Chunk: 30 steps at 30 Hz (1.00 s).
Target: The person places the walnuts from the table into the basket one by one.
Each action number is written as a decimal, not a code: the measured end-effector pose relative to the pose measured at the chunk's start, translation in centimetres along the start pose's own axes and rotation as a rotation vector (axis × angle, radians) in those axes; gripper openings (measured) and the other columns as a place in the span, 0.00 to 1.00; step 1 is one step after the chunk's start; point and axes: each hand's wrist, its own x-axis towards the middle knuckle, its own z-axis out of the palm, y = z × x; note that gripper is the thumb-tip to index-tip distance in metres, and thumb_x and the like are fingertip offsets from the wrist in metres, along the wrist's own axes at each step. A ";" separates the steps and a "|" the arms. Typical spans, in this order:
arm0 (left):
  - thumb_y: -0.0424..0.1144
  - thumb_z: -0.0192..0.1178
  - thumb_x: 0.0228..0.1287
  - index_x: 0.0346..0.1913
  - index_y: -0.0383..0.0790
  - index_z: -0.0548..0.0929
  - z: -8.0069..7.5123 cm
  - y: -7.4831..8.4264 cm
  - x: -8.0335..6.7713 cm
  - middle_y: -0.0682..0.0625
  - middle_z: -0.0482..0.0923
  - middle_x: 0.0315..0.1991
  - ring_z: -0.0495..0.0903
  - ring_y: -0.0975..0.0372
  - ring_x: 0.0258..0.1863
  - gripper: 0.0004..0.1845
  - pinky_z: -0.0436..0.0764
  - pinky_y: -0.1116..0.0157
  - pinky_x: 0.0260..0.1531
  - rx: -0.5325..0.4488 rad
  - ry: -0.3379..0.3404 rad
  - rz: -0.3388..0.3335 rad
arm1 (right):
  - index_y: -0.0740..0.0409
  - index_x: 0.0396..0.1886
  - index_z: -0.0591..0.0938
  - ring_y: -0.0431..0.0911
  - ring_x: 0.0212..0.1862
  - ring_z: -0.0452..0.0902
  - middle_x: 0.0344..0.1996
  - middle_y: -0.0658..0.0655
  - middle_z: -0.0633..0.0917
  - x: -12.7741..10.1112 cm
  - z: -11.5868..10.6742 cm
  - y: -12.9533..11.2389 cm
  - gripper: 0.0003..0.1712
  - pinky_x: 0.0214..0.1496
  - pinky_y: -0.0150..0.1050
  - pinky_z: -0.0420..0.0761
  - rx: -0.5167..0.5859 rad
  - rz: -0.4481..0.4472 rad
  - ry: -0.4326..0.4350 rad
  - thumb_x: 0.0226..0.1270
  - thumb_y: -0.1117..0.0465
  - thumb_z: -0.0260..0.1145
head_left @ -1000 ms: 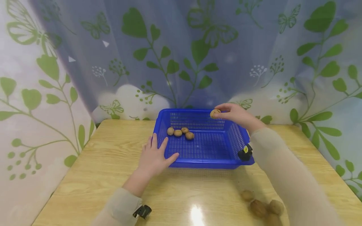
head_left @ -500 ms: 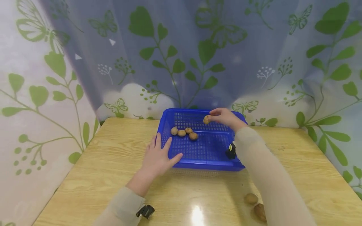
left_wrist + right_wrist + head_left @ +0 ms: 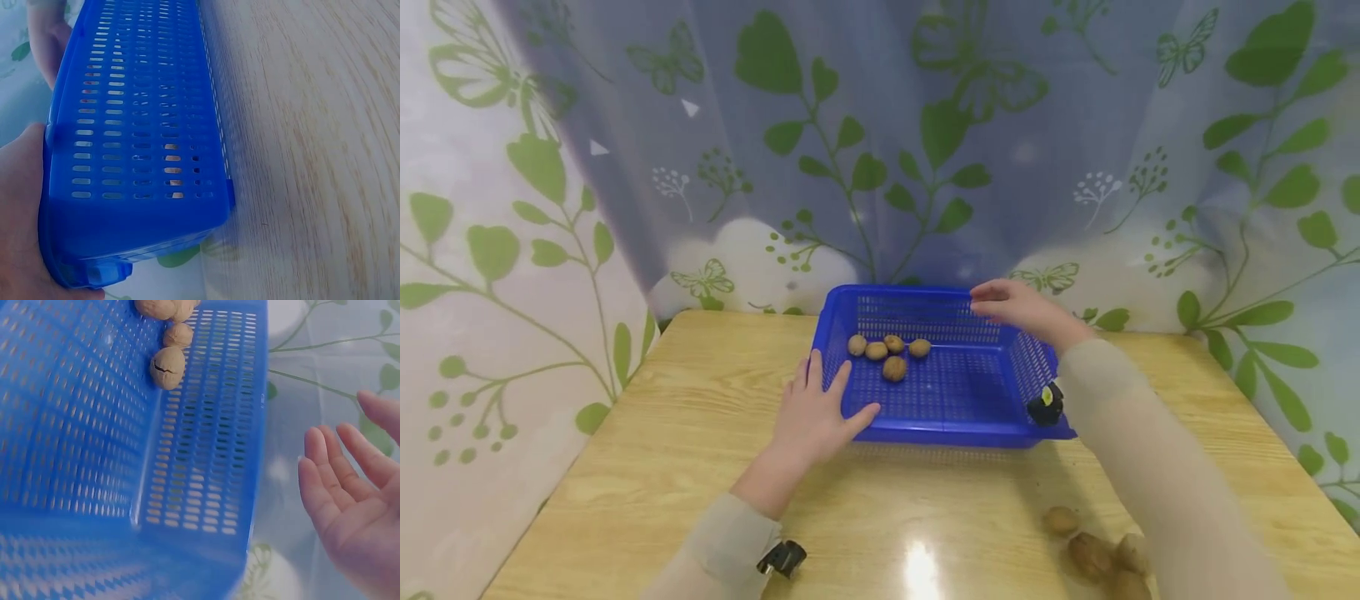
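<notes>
A blue plastic basket (image 3: 940, 433) with slotted walls stands on the wooden table, and several walnuts (image 3: 894, 368) lie together in its left part. In the right wrist view, one walnut (image 3: 167, 367) has a dark crack along its shell. My left hand (image 3: 812, 421) rests on the basket's near left corner with fingers spread over the rim; the left wrist view shows part of that hand (image 3: 22, 206) at the rim beside the slotted wall. Above the basket's far right side, my right hand (image 3: 1026, 308) holds nothing, its fingers (image 3: 319, 487) relaxed and apart.
On the table (image 3: 647, 467) near the front right, several more walnuts (image 3: 1090, 554) lie close together, some partly covered by the right sleeve (image 3: 1165, 475). A curtain (image 3: 880, 167) printed with leaves and butterflies hangs right behind the table.
My right hand has let go of a walnut, which now lies in the basket beside the others, and has drawn back rightward. One walnut there has shifted forward. The left hand stays on the rim.
</notes>
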 end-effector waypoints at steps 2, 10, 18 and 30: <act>0.71 0.42 0.59 0.71 0.43 0.61 -0.1 -0.1 0.1 0.30 0.42 0.71 0.43 0.40 0.69 0.45 0.53 0.43 0.63 0.000 0.004 0.003 | 0.69 0.64 0.66 0.59 0.60 0.67 0.61 0.69 0.70 -1.1 -0.5 0.0 0.29 0.60 0.52 0.68 -0.007 -0.010 -0.007 0.69 0.57 0.58; 0.71 0.42 0.60 0.71 0.42 0.60 -0.5 -0.3 0.2 0.30 0.41 0.71 0.42 0.41 0.69 0.45 0.52 0.44 0.63 0.014 -0.012 0.002 | 0.65 0.66 0.64 0.58 0.61 0.65 0.62 0.66 0.69 -5.8 -1.9 1.0 0.31 0.60 0.55 0.66 0.005 -0.008 -0.016 0.70 0.52 0.57; 0.71 0.42 0.60 0.71 0.42 0.59 -0.4 -0.2 0.1 0.30 0.41 0.71 0.41 0.41 0.70 0.45 0.52 0.44 0.63 -0.010 -0.012 0.003 | 0.66 0.65 0.65 0.57 0.60 0.68 0.61 0.65 0.70 -10.4 -1.8 2.0 0.32 0.59 0.50 0.69 0.041 -0.010 0.030 0.69 0.51 0.57; 0.71 0.41 0.60 0.71 0.42 0.59 -0.2 0.3 -0.2 0.30 0.41 0.71 0.42 0.40 0.69 0.45 0.52 0.43 0.63 -0.005 -0.025 0.007 | 0.67 0.62 0.68 0.33 0.51 0.74 0.57 0.67 0.74 -17.5 -0.9 5.5 0.26 0.52 0.32 0.72 0.005 -0.036 0.120 0.71 0.56 0.56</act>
